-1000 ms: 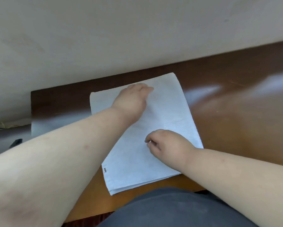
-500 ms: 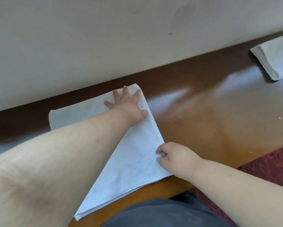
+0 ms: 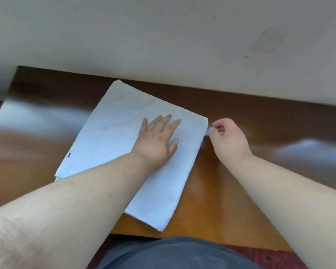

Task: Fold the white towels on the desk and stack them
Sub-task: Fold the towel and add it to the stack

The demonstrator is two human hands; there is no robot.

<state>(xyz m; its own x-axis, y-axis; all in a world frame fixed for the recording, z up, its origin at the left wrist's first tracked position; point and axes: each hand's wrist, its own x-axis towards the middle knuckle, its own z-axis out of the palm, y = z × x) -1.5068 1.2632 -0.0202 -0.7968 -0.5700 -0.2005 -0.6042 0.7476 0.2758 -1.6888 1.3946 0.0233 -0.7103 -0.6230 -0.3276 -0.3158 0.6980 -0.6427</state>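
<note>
While flat left fingers [image 3: 164, 123] press the rectangular white towel [image 3: 112, 136], right fingers [image 3: 214, 127] pinch its edge.

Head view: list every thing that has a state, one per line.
Towel: folded, flat on the desk, angled.
Left hand: fingers straight, pressing flat on the towel.
Right hand: fingers curled, pinching at the towel's right corner.
Desk: glossy, bearing the towel.
</note>
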